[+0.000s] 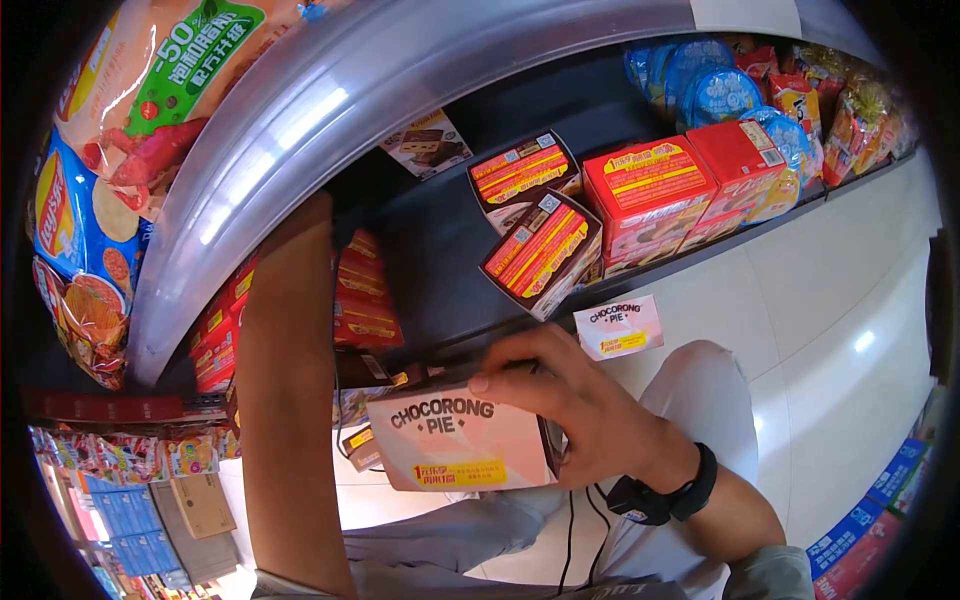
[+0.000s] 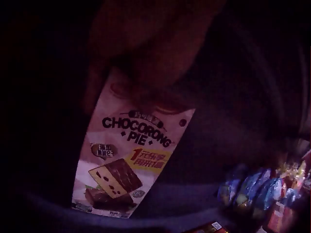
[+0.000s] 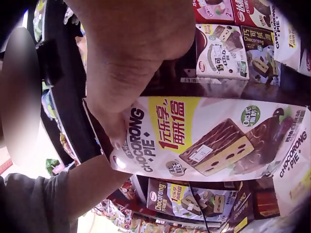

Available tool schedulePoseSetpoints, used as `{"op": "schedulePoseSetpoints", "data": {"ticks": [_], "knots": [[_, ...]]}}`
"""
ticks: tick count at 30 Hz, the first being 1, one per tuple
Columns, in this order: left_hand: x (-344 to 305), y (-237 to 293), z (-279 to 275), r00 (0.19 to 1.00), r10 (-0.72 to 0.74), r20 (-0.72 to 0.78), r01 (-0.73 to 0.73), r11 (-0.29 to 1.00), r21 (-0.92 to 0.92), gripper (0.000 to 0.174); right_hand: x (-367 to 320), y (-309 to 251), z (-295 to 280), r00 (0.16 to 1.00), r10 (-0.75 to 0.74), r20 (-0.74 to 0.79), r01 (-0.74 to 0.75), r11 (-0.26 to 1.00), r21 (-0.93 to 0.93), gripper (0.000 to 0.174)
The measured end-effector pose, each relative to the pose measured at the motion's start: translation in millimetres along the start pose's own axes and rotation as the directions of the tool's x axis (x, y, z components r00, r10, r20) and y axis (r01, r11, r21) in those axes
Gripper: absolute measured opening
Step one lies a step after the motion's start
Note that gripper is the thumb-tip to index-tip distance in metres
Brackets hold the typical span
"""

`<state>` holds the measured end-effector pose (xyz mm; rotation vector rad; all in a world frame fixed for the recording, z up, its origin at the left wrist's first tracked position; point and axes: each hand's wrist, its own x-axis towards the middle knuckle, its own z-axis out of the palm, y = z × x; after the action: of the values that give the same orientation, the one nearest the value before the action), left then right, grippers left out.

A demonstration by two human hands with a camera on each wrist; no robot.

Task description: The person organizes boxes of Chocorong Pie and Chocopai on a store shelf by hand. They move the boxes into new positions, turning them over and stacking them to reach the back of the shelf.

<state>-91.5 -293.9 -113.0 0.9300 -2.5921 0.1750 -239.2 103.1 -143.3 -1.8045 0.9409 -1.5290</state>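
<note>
Pale pink, a Chocorong Pie box (image 1: 450, 440) sits pinched in the right grip (image 1: 595, 405), in front of the dark shelf (image 1: 430, 250). The left grip (image 2: 150, 43) overlaps the top of another box (image 2: 131, 150); the dimness hides whether it pinches. Red boxes (image 1: 650, 190) stand on the shelf.

Dark shelf (image 1: 425, 275): red boxes (image 1: 650, 195) along the front edge, two brown-sided boxes (image 1: 547, 252) skewed beside them. Blue packs (image 1: 727, 95) further right.
</note>
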Motion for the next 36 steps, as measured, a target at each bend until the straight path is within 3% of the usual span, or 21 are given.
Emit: {"op": "schedulePoseSetpoints", "data": {"ticks": [5,9,11,13,15,17,18,21,22,24,25,27,28,30,31,34,35,36], "knots": [[-4,2,8,1.0,-0.004,-0.014,0.004,1.0,0.021,0.043,-1,0,1,1.0,-0.005,0.006,0.005,1.0,0.028,0.088],[-10,20,4,1.0,-0.017,-0.016,0.018,0.999,0.049,0.041,1,2,1,0.994,0.108,0.005,-0.108,0.993,0.051,0.093],[-14,42,-5,1.0,-0.03,-0.002,0.03,0.997,0.077,0.04,-1,0,3,0.966,0.259,-0.01,-0.256,0.959,0.121,0.096],[-31,79,-25,0.999,-0.032,0.006,0.031,0.995,0.099,0.039,2,-2,-3,0.949,0.309,0.056,-0.312,0.948,0.058,0.095],[-62,120,-55,0.999,-0.015,0.034,0.015,1.0,-0.011,0.038,2,3,-4,0.947,0.314,0.072,-0.313,0.949,-0.027,0.094],[-104,153,-90,0.994,0.002,0.11,0.028,0.961,-0.275,0.041,-5,17,1,0.954,0.295,0.052,-0.286,0.949,-0.13,0.093],[-122,161,-105,0.968,0.012,0.252,0.087,0.921,-0.38,0.043,-6,21,2,0.959,0.281,0.032,-0.273,0.949,-0.155,0.092],[-149,200,-169,0.775,-0.09,0.625,0.494,0.702,-0.512,0.058,-11,26,5,0.963,0.269,-0.01,-0.267,0.949,-0.168,0.091],[-155,197,-172,0.849,0.084,0.522,0.25,0.806,-0.537,0.071,-12,25,5,0.959,0.282,-0.006,-0.279,0.946,-0.166,0.092],[-167,225,-178,0.861,0.087,0.502,0.111,0.929,-0.352,0.084,-11,25,5,0.953,0.304,0.004,-0.299,0.94,-0.165,0.093],[-171,223,-174,0.872,0.04,0.489,0.121,0.948,-0.294,0.085,-11,23,4,0.952,0.305,0.012,-0.3,0.941,-0.159,0.094],[-179,217,-165,0.894,-0.053,0.446,0.144,0.974,-0.174,0.087,-10,24,3,0.972,0.235,-0.01,-0.233,0.954,-0.189,0.089],[-173,210,-170,0.897,-0.085,0.434,0.184,0.964,-0.191,0.08,-10,25,2,0.981,0.196,-0.017,-0.195,0.959,-0.205,0.087],[-160,197,-186,0.869,-0.251,0.426,0.381,0.889,-0.253,0.077,-13,24,3,0.969,0.215,-0.118,-0.235,0.954,-0.187,0.071],[-155,188,-187,0.828,-0.337,0.449,0.516,0.773,-0.37,0.076,-12,24,3,0.961,0.217,-0.17,-0.246,0.953,-0.178,0.063],[-143,173,-179,0.869,-0.327,0.372,0.447,0.841,-0.304,0.068,-10,17,-5,0.938,0.34,-0.07,-0.347,0.929,-0.129,0.039],[-142,166,-170,0.889,-0.322,0.325,0.417,0.863,-0.284,0.067,-10,17,-3,0.941,0.325,-0.101,-0.336,0.934,-0.125,0.022],[-137,161,-162,0.893,-0.31,0.327,0.405,0.871,-0.278,0.069,-12,19,0,0.945,0.324,-0.051,-0.328,0.936,-0.125,0.02]]}}
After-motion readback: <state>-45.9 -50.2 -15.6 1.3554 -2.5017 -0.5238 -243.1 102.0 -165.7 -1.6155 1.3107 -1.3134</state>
